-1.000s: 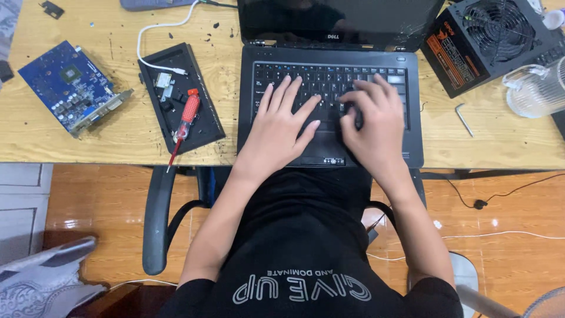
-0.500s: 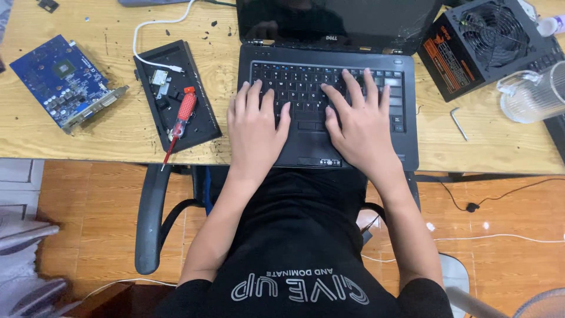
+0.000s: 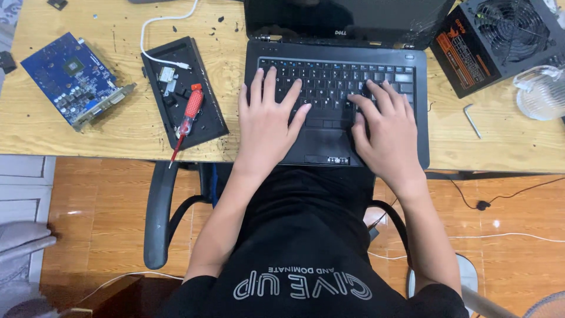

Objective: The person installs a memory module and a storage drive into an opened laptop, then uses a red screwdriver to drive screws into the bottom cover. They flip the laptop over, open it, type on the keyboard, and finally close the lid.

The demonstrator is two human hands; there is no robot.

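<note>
A black laptop (image 3: 412, 112) lies open on the wooden desk (image 3: 118, 135), its screen dark. My left hand (image 3: 266, 121) rests flat on the left half of the keyboard and the palm rest, fingers spread. On the right half of the keyboard lies my right hand (image 3: 385, 129), fingers spread over the keys. Neither hand holds anything.
A black tray (image 3: 206, 118) with small parts and a red-handled screwdriver (image 3: 188, 115) sits left of the laptop. Further left lies a blue circuit board (image 3: 73, 79). A power supply unit (image 3: 500, 38), a clear lid (image 3: 541, 91) and a hex key (image 3: 472, 119) lie right. Chair armrest (image 3: 159, 218) below.
Both hands slid from the middle of the laptop outward and up onto the keyboard, fingers spreading. The view shifted slightly.
</note>
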